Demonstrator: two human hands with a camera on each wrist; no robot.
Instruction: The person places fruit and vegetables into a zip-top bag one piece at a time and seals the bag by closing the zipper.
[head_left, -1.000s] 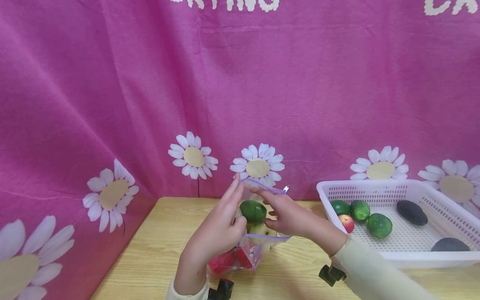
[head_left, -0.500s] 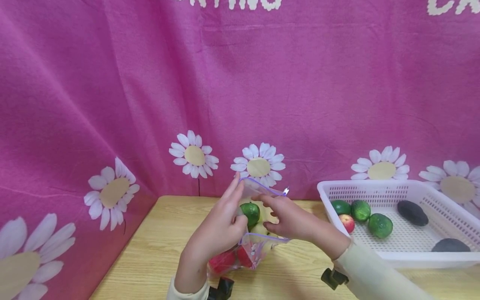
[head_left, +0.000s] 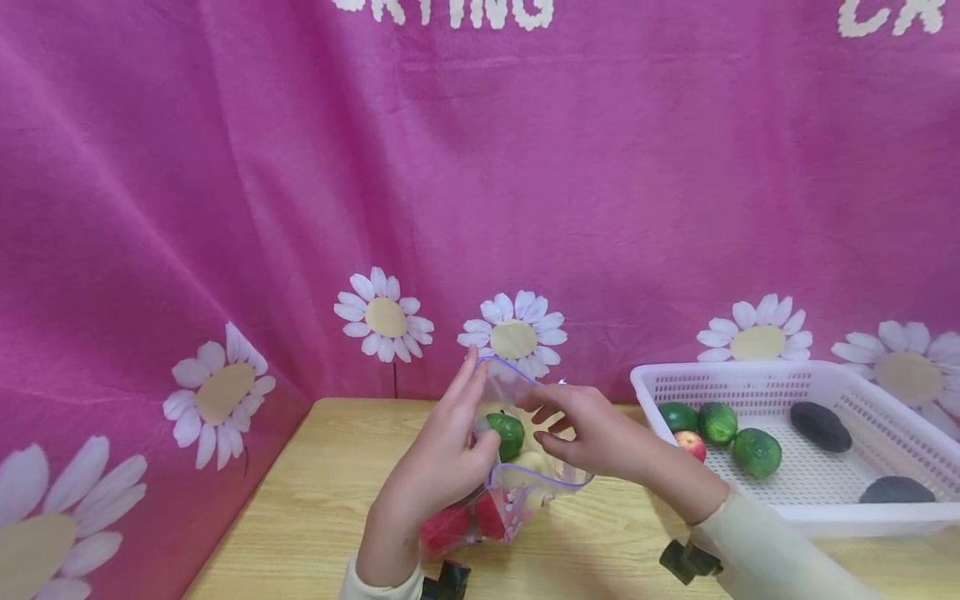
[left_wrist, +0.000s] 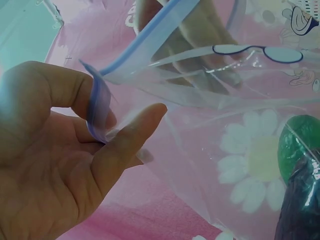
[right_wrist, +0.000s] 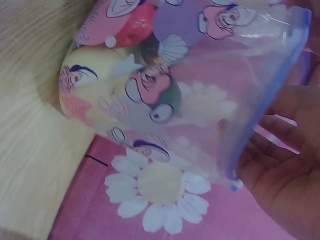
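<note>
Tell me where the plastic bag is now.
In the head view, the plastic bag sits on the table, open between the left hand and the right hand, left of the white basket.

A curtained-off corner, whether of a home, shop or lab cannot be told: a pink cloth (head_left: 600,183) printed with daisies (head_left: 513,339) and lettering (head_left: 456,12) hangs behind the wooden table (head_left: 300,492) and along its left side; a white basket (head_left: 825,517) stands on its right part.

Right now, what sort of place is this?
Maybe a staged tabletop corner indoors: a pink daisy cloth hangs behind a wooden table, where a white basket holds what looks like fruit.
</note>
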